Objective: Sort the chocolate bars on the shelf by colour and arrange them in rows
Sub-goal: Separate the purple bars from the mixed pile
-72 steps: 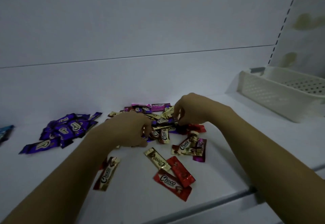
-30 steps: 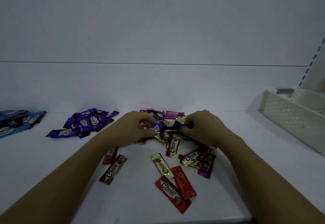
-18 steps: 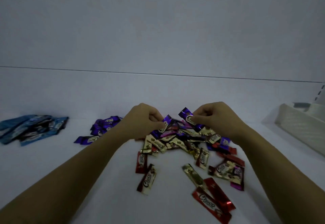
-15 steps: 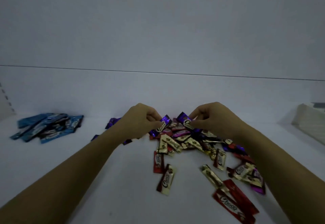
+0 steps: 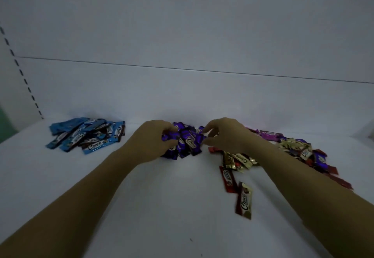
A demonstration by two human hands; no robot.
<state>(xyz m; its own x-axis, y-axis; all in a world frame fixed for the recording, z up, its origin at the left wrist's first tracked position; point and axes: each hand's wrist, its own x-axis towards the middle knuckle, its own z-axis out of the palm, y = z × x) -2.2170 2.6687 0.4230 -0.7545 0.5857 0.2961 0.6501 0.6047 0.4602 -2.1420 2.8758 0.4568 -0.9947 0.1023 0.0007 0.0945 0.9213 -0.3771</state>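
Several purple chocolate bars (image 5: 189, 143) lie in a heap at mid-shelf, and both hands are at it. My left hand (image 5: 155, 140) curls its fingers round a purple bar at the heap's left edge. My right hand (image 5: 224, 135) pinches another purple bar at the heap's right edge. To the far left lies a heap of blue bars (image 5: 87, 136). A mixed heap (image 5: 293, 149) of gold, pink, red and purple bars spreads to the right, partly hidden by my right forearm. A red bar (image 5: 227, 177) and a gold-and-red bar (image 5: 244, 200) lie apart in front.
The white shelf (image 5: 162, 207) runs to a white back wall. A slotted upright (image 5: 22, 73) stands at the far left. The shelf's right end is out of frame.
Both hands have carried a purple bar each leftward from the mixed heap to the purple heap. The view has swung left, so the blue heap shows fully and the white basket has left the frame.
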